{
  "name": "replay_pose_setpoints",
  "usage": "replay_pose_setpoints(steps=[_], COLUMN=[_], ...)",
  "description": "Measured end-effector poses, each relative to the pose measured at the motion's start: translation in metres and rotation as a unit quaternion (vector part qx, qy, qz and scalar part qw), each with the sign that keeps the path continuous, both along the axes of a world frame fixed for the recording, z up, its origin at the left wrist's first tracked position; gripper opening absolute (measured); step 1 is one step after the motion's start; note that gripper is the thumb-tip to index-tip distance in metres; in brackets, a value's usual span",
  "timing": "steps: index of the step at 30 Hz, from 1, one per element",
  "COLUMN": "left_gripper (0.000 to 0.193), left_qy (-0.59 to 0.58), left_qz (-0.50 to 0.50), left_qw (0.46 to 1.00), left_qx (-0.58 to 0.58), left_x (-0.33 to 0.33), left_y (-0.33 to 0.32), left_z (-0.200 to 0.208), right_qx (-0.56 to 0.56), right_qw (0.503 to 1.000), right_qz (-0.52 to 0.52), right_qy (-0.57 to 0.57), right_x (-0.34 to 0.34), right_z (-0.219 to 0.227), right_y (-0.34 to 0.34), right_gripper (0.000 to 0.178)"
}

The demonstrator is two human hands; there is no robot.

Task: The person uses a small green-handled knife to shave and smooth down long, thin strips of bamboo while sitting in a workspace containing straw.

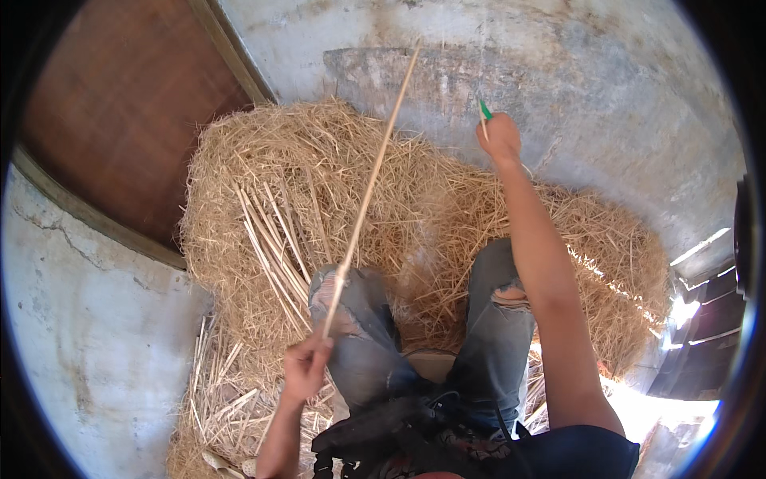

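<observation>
My left hand (307,367) is closed round the lower end of a long, thin, pale stick (369,191), which looks like split bamboo. The stick slants up and away to the right, past my knee, its far end in front of the wall. At the end of my outstretched right arm, my right hand (502,137) makes a fist high in front of the wall. A small green thing (486,110) pokes out of that fist beside a short pale sliver (483,121). What kind of tool the green thing is, I cannot tell.
Loose straw (319,160) is heaped before my knees. Several pale sticks (271,239) lie on it at the left, and more cut sticks (227,399) lie below. A worn grey wall (598,88) curves behind, with a brown panel (128,120) at the upper left.
</observation>
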State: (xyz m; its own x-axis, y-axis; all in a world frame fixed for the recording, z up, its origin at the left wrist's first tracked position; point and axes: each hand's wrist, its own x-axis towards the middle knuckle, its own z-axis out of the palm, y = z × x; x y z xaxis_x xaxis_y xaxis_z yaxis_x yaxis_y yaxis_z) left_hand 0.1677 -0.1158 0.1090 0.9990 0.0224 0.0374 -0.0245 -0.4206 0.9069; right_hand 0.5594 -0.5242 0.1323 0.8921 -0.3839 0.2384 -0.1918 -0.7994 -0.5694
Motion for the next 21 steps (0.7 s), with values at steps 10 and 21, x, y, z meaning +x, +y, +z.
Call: replay_pose_setpoints(steps=[10, 21], left_gripper=[0.039, 0.05], left_qy=[-0.116, -0.09], left_qz=[0.052, -0.056], left_qw=[0.986, 0.988], left_qx=[0.108, 0.109], left_x=[0.035, 0.043], left_y=[0.025, -0.027], left_z=[0.0, 0.035], right_qx=[0.349, 0.471], right_qw=[0.901, 0.798], right_qz=[0.25, 0.375], right_qy=[-0.062, 0.034], right_x=[-0.052, -0.102], right_z=[0.037, 0.066], right_y=[0.051, 0.12], right_gripper=[0.031, 0.036])
